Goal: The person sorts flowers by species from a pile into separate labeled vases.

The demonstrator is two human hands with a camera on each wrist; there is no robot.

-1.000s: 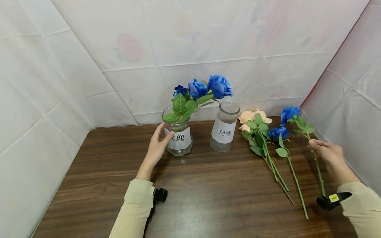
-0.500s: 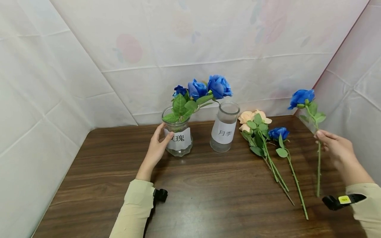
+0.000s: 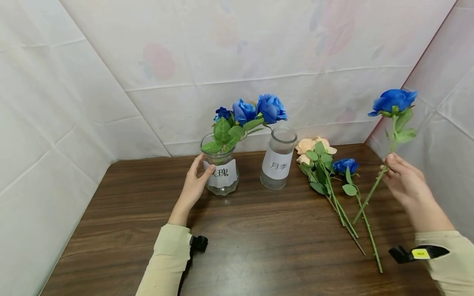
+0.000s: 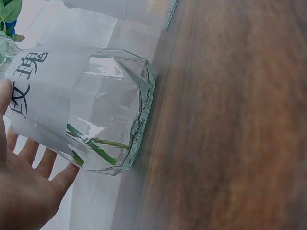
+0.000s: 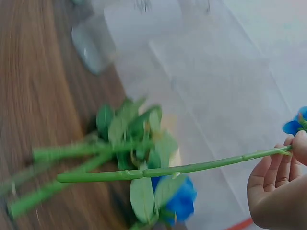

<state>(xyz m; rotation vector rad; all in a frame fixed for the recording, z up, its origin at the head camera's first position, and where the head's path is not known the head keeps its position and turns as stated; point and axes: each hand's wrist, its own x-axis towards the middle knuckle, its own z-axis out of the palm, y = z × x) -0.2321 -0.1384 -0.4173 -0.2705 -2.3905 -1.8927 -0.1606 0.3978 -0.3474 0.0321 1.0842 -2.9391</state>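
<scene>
My left hand (image 3: 193,181) holds a faceted glass vase (image 3: 226,187) at its left side, with the thumb over its paper label. Several blue roses (image 3: 244,112) with green leaves lean to the right out of this vase. In the left wrist view, cut stem ends (image 4: 103,151) show through the glass. My right hand (image 3: 407,183) pinches the stem of a single blue rose (image 3: 394,100), raised above the table with its lower stem slanting down left. In the right wrist view that green stem (image 5: 192,167) runs out from the fingertips.
A straight glass vase (image 3: 279,164) with a paper label stands right of the held one. Peach roses (image 3: 311,146) and another blue rose (image 3: 345,165) lie on the wooden table (image 3: 259,238). White cloth walls (image 3: 222,61) stand behind and at the sides.
My right hand has lifted the blue rose off the table's right side; its bloom has risen, and its lower stem has swung left. The left hand stays on the vase.
</scene>
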